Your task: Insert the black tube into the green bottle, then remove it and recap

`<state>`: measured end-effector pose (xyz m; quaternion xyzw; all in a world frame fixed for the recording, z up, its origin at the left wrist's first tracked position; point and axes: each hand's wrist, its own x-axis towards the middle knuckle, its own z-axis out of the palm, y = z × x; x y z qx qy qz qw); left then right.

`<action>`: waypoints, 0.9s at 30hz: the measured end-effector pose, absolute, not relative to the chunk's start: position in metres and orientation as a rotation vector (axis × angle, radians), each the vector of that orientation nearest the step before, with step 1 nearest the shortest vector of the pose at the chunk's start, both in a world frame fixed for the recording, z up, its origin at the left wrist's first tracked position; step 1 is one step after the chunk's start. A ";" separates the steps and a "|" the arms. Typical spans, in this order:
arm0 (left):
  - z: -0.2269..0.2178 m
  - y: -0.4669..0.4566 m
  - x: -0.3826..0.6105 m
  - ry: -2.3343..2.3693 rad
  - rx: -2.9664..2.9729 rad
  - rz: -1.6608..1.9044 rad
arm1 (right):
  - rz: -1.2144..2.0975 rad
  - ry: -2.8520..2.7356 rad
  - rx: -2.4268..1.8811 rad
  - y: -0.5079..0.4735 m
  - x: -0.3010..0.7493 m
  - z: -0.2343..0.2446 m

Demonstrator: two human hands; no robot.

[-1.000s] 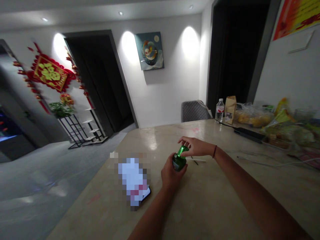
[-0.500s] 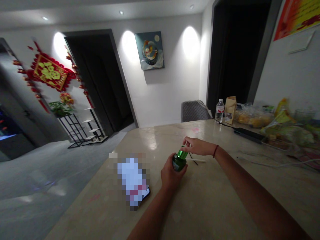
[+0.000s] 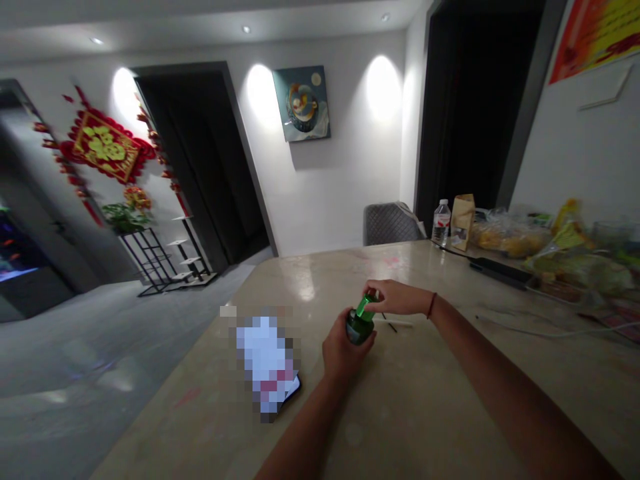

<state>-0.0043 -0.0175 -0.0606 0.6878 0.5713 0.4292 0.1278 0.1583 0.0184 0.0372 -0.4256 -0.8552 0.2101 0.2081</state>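
Note:
A small dark green bottle [image 3: 358,328] with a shiny bright green cap [image 3: 367,305] is between my hands, over the table. My left hand [image 3: 345,350] wraps round the bottle's body. From above and the right, the fingers of my right hand [image 3: 393,297] close on the green cap, which sits at the neck of the bottle. A dark cord circles my right wrist. Just behind the bottle lie a thin white stick [image 3: 397,323] and a thin dark one [image 3: 389,323], partly hidden by my hands.
A phone [image 3: 267,363], its screen blurred out, lies left of my left forearm on the pale table [image 3: 410,407]. At the back right stand a water bottle [image 3: 441,223] and a paper bag [image 3: 463,222], near a black power strip [image 3: 500,273], plastic bags [image 3: 510,233] and a white cable [image 3: 550,331].
My right fingers have come slightly lower on the green cap. My left hand keeps its hold on the bottle. The whole view has shifted a little.

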 end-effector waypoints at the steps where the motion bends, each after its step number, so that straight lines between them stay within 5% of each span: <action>1: -0.060 -0.018 -0.004 1.661 1.998 1.253 | 0.599 -2.389 -1.136 0.018 0.159 0.037; 27: -0.060 -0.018 -0.005 1.644 2.016 1.265 | 0.618 -2.297 -1.302 0.017 0.155 0.036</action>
